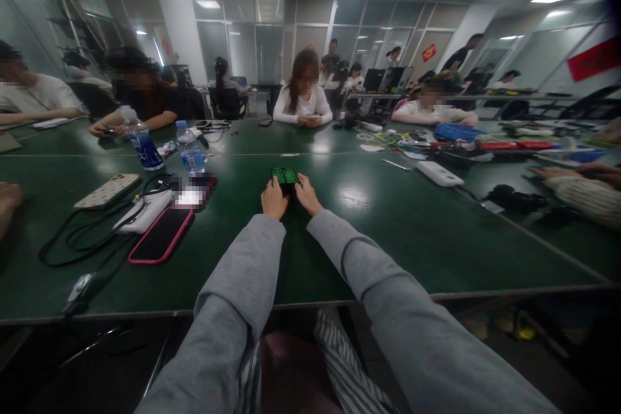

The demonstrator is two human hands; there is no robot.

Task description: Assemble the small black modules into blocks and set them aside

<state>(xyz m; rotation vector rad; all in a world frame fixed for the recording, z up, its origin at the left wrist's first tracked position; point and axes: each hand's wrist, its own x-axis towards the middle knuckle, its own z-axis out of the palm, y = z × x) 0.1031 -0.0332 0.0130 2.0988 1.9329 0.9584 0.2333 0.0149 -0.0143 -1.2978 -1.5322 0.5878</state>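
Observation:
A small green circuit board lies on the dark green table straight ahead of me. My left hand grips its left side and my right hand grips its right side, both arms stretched out in grey sleeves. The fingers hide the near edge of the board, and a dark part under it is barely visible.
To my left lie a pink-cased phone, a white power bank with black cables, another phone and two water bottles. A white power strip and tools lie at right. Several people sit around the table.

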